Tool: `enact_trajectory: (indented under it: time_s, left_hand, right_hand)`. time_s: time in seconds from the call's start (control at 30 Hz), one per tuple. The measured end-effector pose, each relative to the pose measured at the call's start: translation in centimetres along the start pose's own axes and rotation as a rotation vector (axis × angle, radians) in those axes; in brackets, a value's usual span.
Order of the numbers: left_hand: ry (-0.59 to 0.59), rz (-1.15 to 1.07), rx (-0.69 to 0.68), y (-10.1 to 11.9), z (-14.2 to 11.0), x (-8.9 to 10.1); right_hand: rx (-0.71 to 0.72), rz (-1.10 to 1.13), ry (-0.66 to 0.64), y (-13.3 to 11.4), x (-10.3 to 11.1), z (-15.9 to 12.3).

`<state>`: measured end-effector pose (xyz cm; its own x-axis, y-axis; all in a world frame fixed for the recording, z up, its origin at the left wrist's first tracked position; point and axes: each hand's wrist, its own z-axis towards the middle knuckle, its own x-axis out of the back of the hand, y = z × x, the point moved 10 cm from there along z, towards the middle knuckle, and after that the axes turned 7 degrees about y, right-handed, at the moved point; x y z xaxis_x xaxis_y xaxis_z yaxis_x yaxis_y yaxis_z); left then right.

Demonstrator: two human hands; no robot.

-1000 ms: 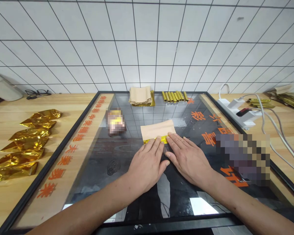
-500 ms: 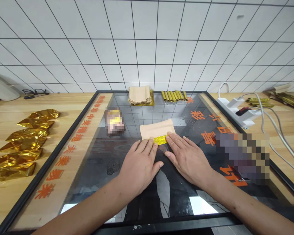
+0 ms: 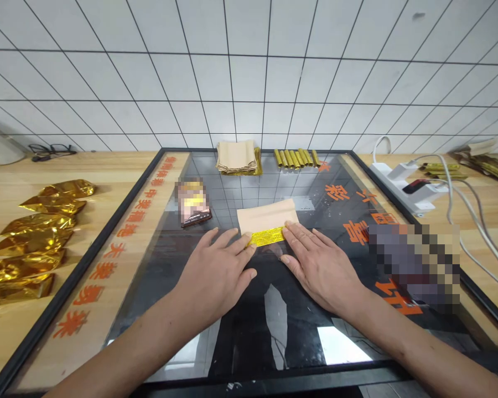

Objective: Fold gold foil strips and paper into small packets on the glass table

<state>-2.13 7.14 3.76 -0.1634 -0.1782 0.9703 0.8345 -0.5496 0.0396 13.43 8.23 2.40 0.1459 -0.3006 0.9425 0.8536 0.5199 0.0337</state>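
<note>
A sheet of tan paper (image 3: 268,214) lies on the glass tabletop, with a shiny gold foil strip (image 3: 269,236) along its near edge. My left hand (image 3: 218,265) rests palm down at the strip's left end, its fingers spread and one or two fingertips touching the foil. My right hand (image 3: 317,260) is flat too, with its stretched fingertips on the right end of the strip and the paper's corner. Neither hand grips anything. Parts of the paper's lower corners are hidden under my fingers.
A stack of tan paper sheets (image 3: 236,156) and a row of gold foil rolls (image 3: 296,158) lie by the wall. Folded gold foil pieces (image 3: 45,232) are at left. A blurred pack (image 3: 197,215), a power strip (image 3: 402,185) with cables and a blurred object (image 3: 415,265) flank the paper.
My left hand has slid left along the foil strip, and its fingers have spread, so more of the gold shows. My right hand stays nearly in place.
</note>
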Motion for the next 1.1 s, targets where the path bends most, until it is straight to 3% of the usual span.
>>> enact_trajectory:
  time_s: [0.63,1.1]
  left_hand:
    - [-0.104,-0.016,0.028,-0.57,-0.42,0.21]
    - [-0.016,-0.044,0.024,-0.85,0.10,1.01]
  right_hand:
    - [-0.011,0.051,-0.004,0.29,-0.36,-0.16]
    - [-0.001,-0.002,-0.017,0.12,-0.22,-0.05]
